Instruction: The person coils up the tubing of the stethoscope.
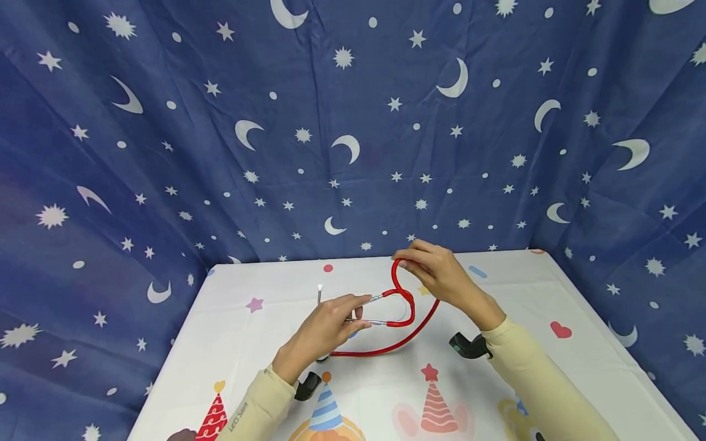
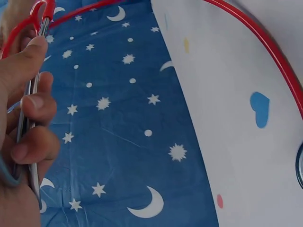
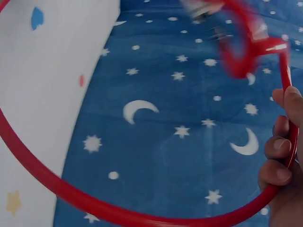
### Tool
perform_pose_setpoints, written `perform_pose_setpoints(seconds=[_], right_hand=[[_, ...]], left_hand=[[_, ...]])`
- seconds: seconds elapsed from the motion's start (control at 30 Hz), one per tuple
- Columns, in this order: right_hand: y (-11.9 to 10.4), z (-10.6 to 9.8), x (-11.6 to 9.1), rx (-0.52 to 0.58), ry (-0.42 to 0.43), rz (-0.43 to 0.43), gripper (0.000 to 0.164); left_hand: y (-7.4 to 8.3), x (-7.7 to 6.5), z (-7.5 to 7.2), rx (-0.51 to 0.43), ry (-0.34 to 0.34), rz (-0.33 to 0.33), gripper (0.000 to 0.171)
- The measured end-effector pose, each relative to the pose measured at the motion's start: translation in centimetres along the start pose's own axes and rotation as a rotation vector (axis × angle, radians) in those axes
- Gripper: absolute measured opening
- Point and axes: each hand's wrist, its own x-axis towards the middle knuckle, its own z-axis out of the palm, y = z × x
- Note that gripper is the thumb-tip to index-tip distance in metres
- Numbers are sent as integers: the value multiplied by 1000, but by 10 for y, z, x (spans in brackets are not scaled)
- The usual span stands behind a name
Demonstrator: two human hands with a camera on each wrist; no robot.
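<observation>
A stethoscope with red tubing (image 1: 364,353) is held between both hands over the table. My left hand (image 1: 325,324) grips its metal ear tubes, with fingers curled round them in the left wrist view. A white ear tip (image 1: 320,287) sticks up behind that hand. My right hand (image 1: 436,275) pinches the red tubing higher up, beyond the Y-shaped fork; thumb and fingers (image 3: 277,147) close on it in the right wrist view. From there the tube curves down and back left to the round chest piece (image 2: 300,165), largely hidden by the left hand in the head view.
A white tablecloth (image 1: 496,380) printed with party hats, stars and a heart covers the table. Behind it and at both sides hangs a dark blue curtain (image 1: 380,153) with moons and stars. Black wrist devices (image 1: 469,346) sit by the cream sleeves (image 1: 529,361).
</observation>
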Motion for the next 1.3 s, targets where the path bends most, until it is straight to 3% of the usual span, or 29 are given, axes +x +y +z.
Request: perform_pose_setpoints(seconds=[0.2, 0.4, 0.53, 0.7, 0.83, 0.97, 1.07, 1.17, 1.3], right_hand=[[11, 18, -2, 54, -99, 77, 19], [12, 35, -11, 50, -157, 111, 27], [8, 40, -18, 31, -147, 118, 41], [1, 43, -20, 41, -127, 125, 44], [-1, 47, -22, 57, -124, 173, 32], [-5, 55, -28, 121, -110, 298, 12], [-9, 63, -33, 142, -105, 374, 16], [-15, 70, -39, 137, -109, 395, 22], [-22, 76, -49, 139, -84, 419, 15]], left_hand=[[8, 3, -2, -83, 23, -22, 43], [12, 8, -1, -85, 85, 1, 43], [13, 10, 0, -79, 101, 3, 43], [14, 10, 1, -71, 90, -10, 44], [13, 8, 2, -90, 139, 7, 45], [12, 7, 3, -117, 214, 6, 42], [9, 6, 5, -129, 261, -6, 42], [6, 6, 7, -127, 291, -12, 43], [2, 6, 5, -133, 349, -19, 44]])
